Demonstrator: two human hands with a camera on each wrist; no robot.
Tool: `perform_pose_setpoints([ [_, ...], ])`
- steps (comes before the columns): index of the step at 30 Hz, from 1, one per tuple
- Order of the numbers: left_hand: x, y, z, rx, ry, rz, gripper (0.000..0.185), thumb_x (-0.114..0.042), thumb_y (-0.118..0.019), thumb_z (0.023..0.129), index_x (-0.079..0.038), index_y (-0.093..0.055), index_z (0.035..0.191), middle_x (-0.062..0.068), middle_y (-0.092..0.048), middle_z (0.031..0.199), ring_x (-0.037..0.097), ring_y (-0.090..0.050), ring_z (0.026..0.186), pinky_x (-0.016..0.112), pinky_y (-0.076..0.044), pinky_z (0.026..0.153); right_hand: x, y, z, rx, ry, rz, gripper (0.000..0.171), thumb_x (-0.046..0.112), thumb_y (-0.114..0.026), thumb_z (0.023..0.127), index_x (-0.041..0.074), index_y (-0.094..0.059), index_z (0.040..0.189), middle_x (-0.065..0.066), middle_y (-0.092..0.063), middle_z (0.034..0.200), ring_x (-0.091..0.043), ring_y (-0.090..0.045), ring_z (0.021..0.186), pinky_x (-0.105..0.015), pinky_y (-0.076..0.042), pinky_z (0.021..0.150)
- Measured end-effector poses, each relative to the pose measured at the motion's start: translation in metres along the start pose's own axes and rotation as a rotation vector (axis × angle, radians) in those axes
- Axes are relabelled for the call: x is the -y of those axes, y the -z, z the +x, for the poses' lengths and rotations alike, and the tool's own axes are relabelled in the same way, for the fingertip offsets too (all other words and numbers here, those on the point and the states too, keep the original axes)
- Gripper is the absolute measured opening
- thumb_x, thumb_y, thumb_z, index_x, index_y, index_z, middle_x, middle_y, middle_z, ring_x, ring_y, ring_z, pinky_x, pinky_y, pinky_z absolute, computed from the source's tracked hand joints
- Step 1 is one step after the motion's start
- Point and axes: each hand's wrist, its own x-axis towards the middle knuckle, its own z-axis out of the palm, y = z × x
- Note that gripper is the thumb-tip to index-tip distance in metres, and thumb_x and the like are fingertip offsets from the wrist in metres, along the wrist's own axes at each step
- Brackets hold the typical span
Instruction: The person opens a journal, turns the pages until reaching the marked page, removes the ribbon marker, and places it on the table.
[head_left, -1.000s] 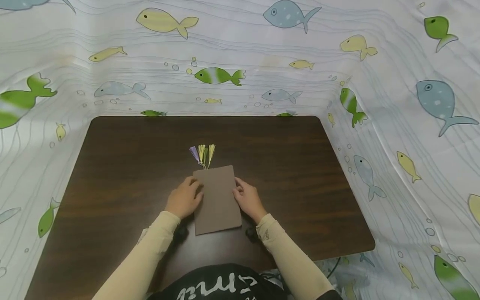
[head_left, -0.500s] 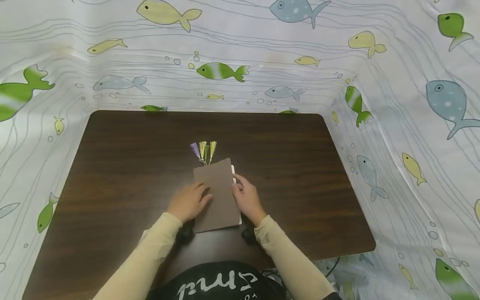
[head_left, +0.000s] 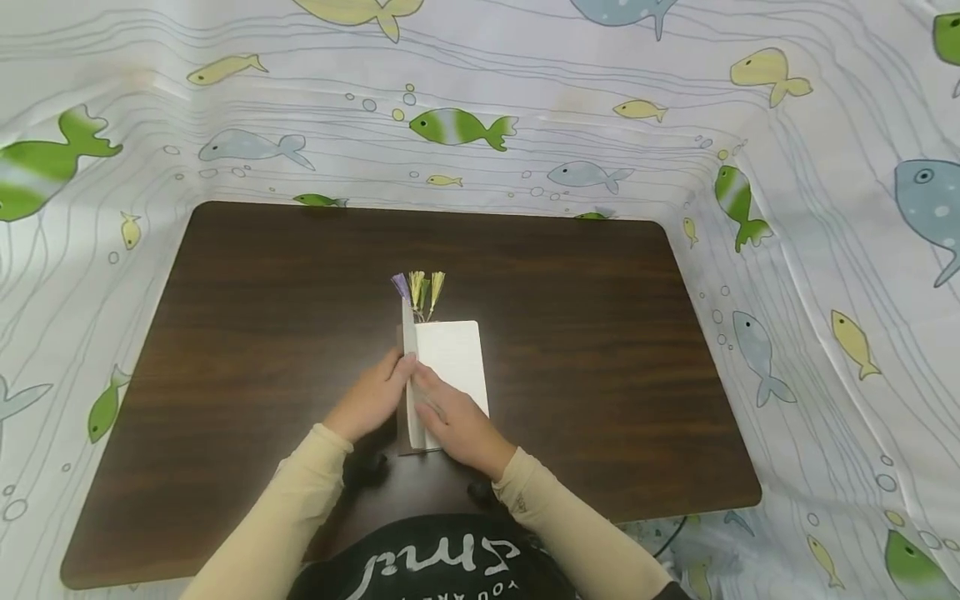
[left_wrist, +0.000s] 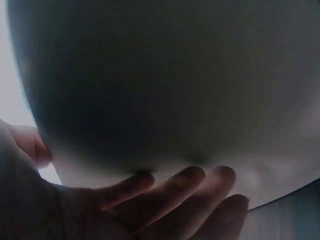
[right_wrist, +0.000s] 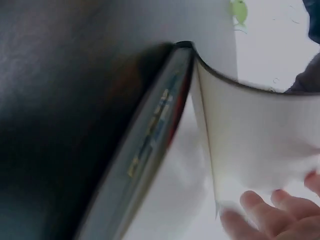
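Notebook [head_left: 450, 358]: lies at the middle of the brown table [head_left: 225, 333], just in front of me, spine to my left; open, with its cover raised.

Cover [head_left: 409, 375]: grey-brown, thin and stiff; stands nearly on edge along the spine side, so the head view shows it as a narrow strip. Held up, I judge, to bare the first page without letting it fall flat.

First page [head_left: 453, 354]: plain white, no print that I can make out; lies flat on the block of leaves.

My left hand [head_left: 371, 400]: at the outer face of the cover. In the left wrist view my fingers [left_wrist: 175, 190] lie fairly straight along its lower edge, propping it rather than gripping; hand apart, not clamped.

My right hand [head_left: 457, 421]: rests on the near part of the white page beside the cover; in the right wrist view my fingertips [right_wrist: 252, 202] touch a curving white leaf [right_wrist: 255, 145]. Whether they pinch it I cannot tell.

Tassels [head_left: 420, 287]: purple, yellow and green, fanned out from the far end of the notebook; bookmark ends, I judge.

Surround: white cloth printed with fish [head_left: 465, 129] on all sides of the table.
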Motion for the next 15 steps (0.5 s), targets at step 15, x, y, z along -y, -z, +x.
perform_pose_setpoints([
  [15,0.032,0.018,-0.012,-0.205,-0.021,0.078,0.088,-0.018,-0.062,0.100,-0.006,-0.001,0.162,0.039,-0.063,0.113,0.040,-0.071,0.080,0.053,-0.058,0.069,-0.012,0.001,-0.007,0.037,-0.081,-0.143,0.041,0.020,-0.052,0.106,0.008,-0.055,0.145,-0.007,-0.050,0.153,-0.021,-0.043,0.144,-0.052,-0.027,0.121],
])
